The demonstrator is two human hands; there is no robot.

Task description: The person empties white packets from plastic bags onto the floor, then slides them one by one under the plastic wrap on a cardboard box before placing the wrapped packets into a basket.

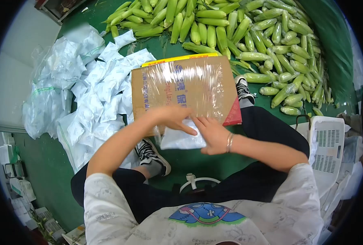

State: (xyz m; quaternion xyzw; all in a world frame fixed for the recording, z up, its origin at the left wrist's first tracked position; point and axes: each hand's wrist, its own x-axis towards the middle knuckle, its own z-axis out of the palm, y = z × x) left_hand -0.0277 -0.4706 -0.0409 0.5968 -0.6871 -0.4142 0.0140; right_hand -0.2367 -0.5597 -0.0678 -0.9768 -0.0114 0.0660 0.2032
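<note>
A puffy white packet [180,139], like an ice pack, lies at the near edge of a cardboard box [153,94] covered in shiny clear film. My left hand [174,118] reaches over the packet from the left, its thumb resting on it and its fingers stretched apart from the thumb. From the right, my right hand [216,135] grips the packet's side, fingers on top and thumb at the lower edge. The fingertips of both hands nearly meet above the packet. Part of the packet is hidden beneath my hands.
Many similar white packets [102,83] are heaped left of the box, beside plastic bags [47,98]. Corn in green husks [210,20] lies beyond it, and film-wrapped corn [287,57] to the right. A white plastic basket [327,143] stands at the right.
</note>
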